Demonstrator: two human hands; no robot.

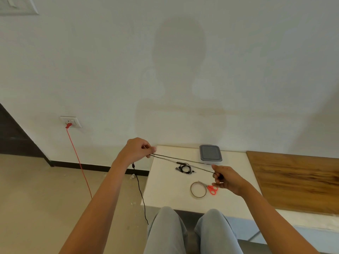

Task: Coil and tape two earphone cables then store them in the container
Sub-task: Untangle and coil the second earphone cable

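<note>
A black earphone cable (180, 159) is stretched doubled between my two hands above the white table (165, 187). My left hand (136, 150) pinches one end of the span at the table's far left corner. My right hand (224, 177) grips the other end. The cable's loose tail (140, 193) hangs from my left hand down toward my knees. A second black earphone (184, 169) lies coiled on the table between my hands. The grey-lidded container (210, 153) stands shut at the table's back edge. A tape roll (198, 189) and red-handled scissors (211, 189) lie near my right hand.
A wooden board (297, 182) covers the surface to the right of the white table. A red cord (80, 165) hangs from a wall socket (70, 121) down to the floor on the left. My knees (192, 228) are under the table's front edge.
</note>
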